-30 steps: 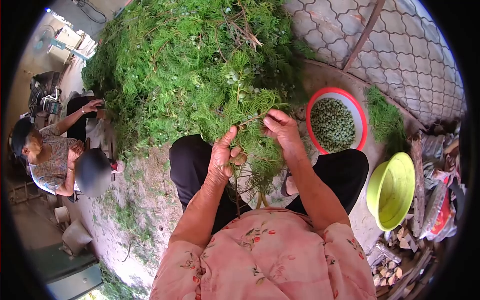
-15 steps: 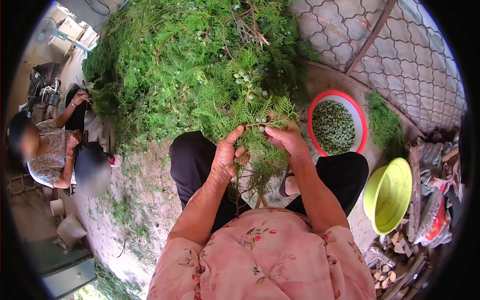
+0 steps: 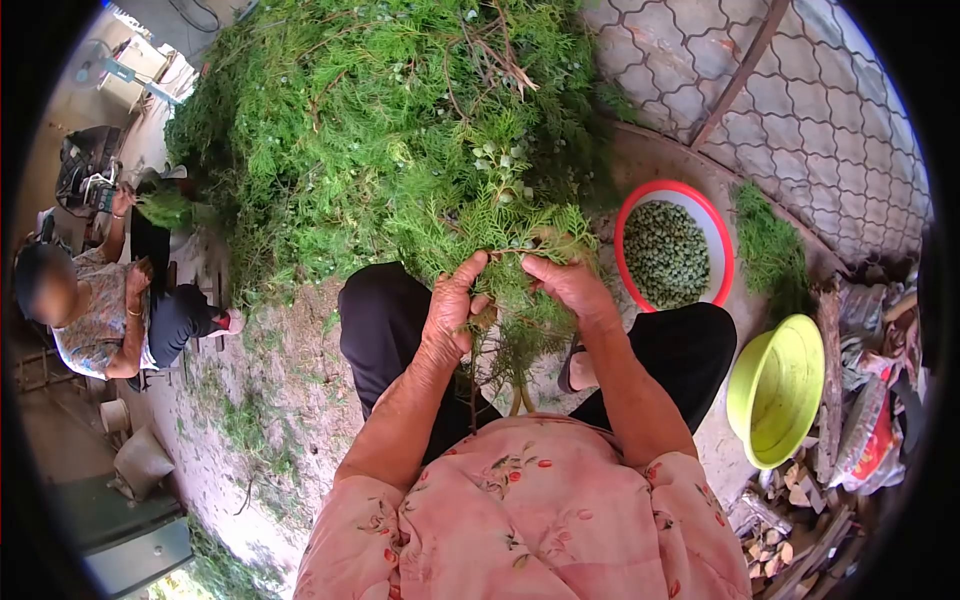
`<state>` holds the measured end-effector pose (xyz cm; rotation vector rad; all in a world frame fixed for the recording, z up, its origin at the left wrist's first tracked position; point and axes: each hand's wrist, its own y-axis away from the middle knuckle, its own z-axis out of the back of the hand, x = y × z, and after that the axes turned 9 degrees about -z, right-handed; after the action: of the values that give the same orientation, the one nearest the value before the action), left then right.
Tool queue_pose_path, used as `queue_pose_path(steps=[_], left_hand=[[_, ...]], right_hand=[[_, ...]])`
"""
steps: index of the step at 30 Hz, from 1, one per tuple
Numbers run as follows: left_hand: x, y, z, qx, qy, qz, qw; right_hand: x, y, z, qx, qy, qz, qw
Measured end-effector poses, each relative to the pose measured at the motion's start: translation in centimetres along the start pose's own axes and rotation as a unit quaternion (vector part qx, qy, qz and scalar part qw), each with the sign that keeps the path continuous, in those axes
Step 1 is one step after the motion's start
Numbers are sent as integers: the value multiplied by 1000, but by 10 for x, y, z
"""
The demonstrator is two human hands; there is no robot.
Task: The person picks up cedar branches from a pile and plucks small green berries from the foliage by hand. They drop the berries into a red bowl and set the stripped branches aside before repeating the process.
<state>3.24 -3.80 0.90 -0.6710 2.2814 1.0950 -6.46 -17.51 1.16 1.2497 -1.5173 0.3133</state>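
A leafy green sprig (image 3: 520, 335) with pale round cones hangs between my knees. My left hand (image 3: 458, 305) pinches its stem, thumb on top and fingers curled under. Close beside it on the right, my right hand (image 3: 565, 285) is closed on the same sprig, with thumb and fingertips at the stem; some fingers are hidden by leaves. Just beyond both hands lies a large heap of green branches (image 3: 330, 150), with pale cones (image 3: 495, 157) on one near branch. A red-rimmed white basin (image 3: 725, 250) to the right holds many green cones (image 3: 665, 255).
A yellow-green basin (image 3: 775, 395) stands at the right, near chopped wood (image 3: 770, 545) and bags (image 3: 870, 430). Loose greenery (image 3: 770, 245) lies by the wire mesh (image 3: 810, 130). At the far left a seated person (image 3: 100, 300) holds a green sprig.
My right thumb has shifted slightly left along the stem, closer to my left hand. The other person's raised hand has moved away to the left with a sprig.
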Motion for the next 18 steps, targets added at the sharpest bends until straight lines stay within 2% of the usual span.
queue_pose_path(steps=[2,4,8,10,12,14,16,17,18], left_hand=[[0,1,1,1,1,-2,1000],[1,2,1,3,2,-4,1000],[1,3,0,15,3,-9,1000],[2,3,-1,23,-8,-9,1000],[6,2,-4,-14,-42,-29,999],[7,1,-2,6,-36,-28,999],[8,-1,3,25,-31,-27,999],[7,-4,8,-8,-15,-22,1000],[4,-5,10,-40,1,-17,999]], right_hand=[[-5,-4,3,-14,-1,-10,1000],[-16,-12,9,-2,-14,63,998],[-16,-9,11,-24,18,82,996],[-10,-4,6,-112,116,101,982],[-8,1,3,-134,152,118,972],[-14,-3,8,-155,187,135,961],[-27,-13,22,-226,287,215,906],[-23,-11,31,-226,287,215,906],[-10,-3,34,-187,182,151,953]])
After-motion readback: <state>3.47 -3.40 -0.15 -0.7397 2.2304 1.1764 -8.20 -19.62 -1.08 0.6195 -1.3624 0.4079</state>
